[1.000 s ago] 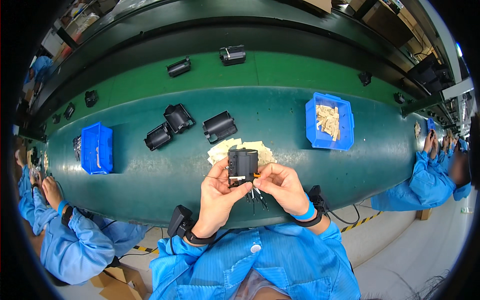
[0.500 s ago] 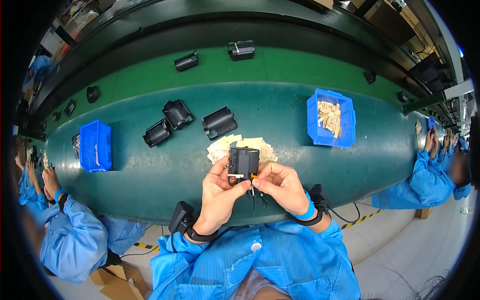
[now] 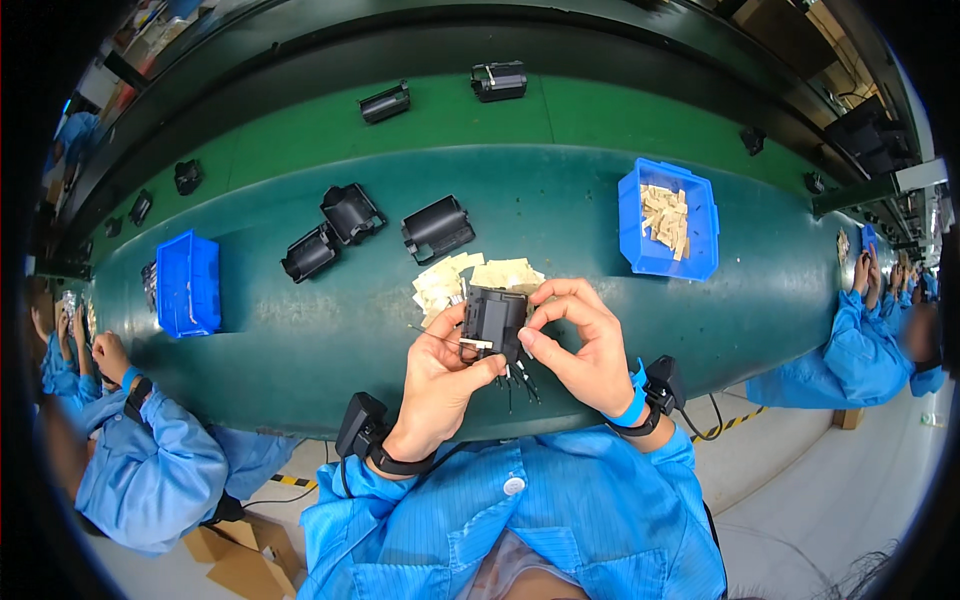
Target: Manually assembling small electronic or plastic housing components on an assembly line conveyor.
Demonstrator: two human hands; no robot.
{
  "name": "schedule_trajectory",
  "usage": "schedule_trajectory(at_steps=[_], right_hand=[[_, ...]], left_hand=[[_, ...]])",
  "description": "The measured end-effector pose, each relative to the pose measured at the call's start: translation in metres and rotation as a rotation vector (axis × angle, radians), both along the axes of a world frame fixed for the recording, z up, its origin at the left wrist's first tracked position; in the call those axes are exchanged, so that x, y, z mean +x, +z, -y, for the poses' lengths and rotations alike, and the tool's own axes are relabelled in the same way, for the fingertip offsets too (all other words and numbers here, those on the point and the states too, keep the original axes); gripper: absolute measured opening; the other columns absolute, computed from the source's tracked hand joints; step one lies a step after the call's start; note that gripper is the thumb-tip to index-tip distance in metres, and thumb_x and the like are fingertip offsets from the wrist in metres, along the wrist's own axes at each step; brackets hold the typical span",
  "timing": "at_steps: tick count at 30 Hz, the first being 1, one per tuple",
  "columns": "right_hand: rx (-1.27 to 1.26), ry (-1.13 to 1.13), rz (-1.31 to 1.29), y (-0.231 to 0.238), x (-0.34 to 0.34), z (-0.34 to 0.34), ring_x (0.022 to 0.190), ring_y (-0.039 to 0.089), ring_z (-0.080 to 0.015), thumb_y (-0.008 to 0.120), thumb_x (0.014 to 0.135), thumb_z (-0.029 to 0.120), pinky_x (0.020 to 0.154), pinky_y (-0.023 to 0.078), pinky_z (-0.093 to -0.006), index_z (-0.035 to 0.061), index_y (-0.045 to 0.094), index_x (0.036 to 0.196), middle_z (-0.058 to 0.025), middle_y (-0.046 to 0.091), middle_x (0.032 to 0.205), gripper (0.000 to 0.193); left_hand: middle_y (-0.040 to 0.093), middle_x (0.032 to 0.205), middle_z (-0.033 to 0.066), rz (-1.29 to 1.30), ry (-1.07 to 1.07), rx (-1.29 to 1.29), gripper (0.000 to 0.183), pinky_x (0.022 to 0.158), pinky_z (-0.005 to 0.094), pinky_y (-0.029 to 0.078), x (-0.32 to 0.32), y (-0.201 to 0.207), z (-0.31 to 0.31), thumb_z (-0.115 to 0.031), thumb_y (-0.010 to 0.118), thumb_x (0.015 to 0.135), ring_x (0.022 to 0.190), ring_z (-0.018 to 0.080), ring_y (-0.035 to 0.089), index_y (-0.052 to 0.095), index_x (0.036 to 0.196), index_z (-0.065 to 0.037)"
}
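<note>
My left hand (image 3: 436, 392) is closed around a black plastic housing (image 3: 494, 318), held up above the near part of the table. Thin dark wires with pale ends (image 3: 517, 381) hang from its lower edge, and one thin wire sticks out to the left past my fingers. A small cream strip (image 3: 476, 344) lies across the housing's lower left. At the right side of the housing, my right hand (image 3: 588, 352) has thumb and forefinger drawn together in a pinch; anything between the tips is too small to make out. Behind the housing lies a pile of pale yellow paper pieces (image 3: 440, 287).
Several more black housings (image 3: 438, 228) lie beyond the pile and on the far green strip (image 3: 600, 115). A blue bin (image 3: 650, 262) with cream strips stands at the right, another blue bin (image 3: 205, 320) at the left. Co-workers in blue (image 3: 150, 470) sit on both sides.
My right fingers have moved slightly up and away from the housing's lower right corner, and the orange piece seen there is no longer visible. The left hand keeps its hold.
</note>
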State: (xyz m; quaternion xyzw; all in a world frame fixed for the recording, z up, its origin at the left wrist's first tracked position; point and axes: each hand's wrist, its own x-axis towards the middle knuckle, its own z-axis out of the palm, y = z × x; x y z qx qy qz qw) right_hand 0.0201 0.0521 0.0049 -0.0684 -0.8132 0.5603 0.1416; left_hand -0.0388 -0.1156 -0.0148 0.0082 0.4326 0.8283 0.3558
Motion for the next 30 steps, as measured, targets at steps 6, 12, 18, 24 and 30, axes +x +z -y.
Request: schedule_trajectory(at_steps=[6,12,18,24,30], right_hand=[[-0.115,-0.003,0.007,-0.011,0.0,-0.002,0.098,0.059,-0.0196,0.073,0.076,0.008,0.085,0.046,-0.0321,0.0043,0.065,0.082,-0.0101,0.058,0.107,0.01],[-0.385,0.024,0.087,-0.01,0.001,0.001,0.094,0.059,-0.0128,0.068,0.081,0.002,0.082,0.05,-0.0269,-0.0009,0.065,0.084,-0.011,0.054,0.114,0.006],[-0.431,0.045,0.09,-0.009,0.0,0.003,0.099,0.055,-0.0136,0.066,0.083,0.0,0.085,0.049,-0.03,-0.0014,0.063,0.085,-0.0087,0.05,0.117,0.004],[-0.486,0.028,0.096,-0.013,0.0,0.003,0.094,0.059,-0.0131,0.067,0.081,-0.002,0.084,0.051,-0.0275,-0.0028,0.064,0.086,-0.0091,0.055,0.106,0.006],[-0.557,0.043,0.1,-0.016,0.001,0.004,0.09,0.057,-0.0106,0.064,0.084,-0.004,0.079,0.048,-0.0256,-0.0033,0.06,0.086,-0.0057,0.056,0.1,0.005]], left_hand=[[0.063,0.101,0.012,-0.004,-0.025,0.009,0.059,0.07,0.0262,0.055,-0.001,-0.001,0.0,0.013,0.065,0.073,0.08,0.0142,0.064,0.042,0.127,0.006],[0.062,0.104,0.0099,0.008,-0.046,0.017,0.054,0.073,0.0255,0.053,-0.003,0.0,0.002,0.015,0.062,0.073,0.083,0.0119,0.061,0.046,0.123,0.005],[0.062,0.103,0.0096,0.003,-0.054,0.01,0.053,0.074,0.0255,0.053,-0.003,0.0,0.003,0.016,0.062,0.073,0.085,0.0116,0.061,0.046,0.123,0.005],[0.062,0.102,0.0099,-0.003,-0.053,0.001,0.053,0.073,0.0256,0.052,-0.003,0.001,0.002,0.015,0.063,0.074,0.084,0.012,0.061,0.046,0.122,0.005],[0.062,0.102,0.0098,-0.003,-0.058,0.012,0.054,0.073,0.0255,0.052,-0.004,-0.002,0.003,0.015,0.064,0.073,0.082,0.012,0.061,0.045,0.123,0.006]])
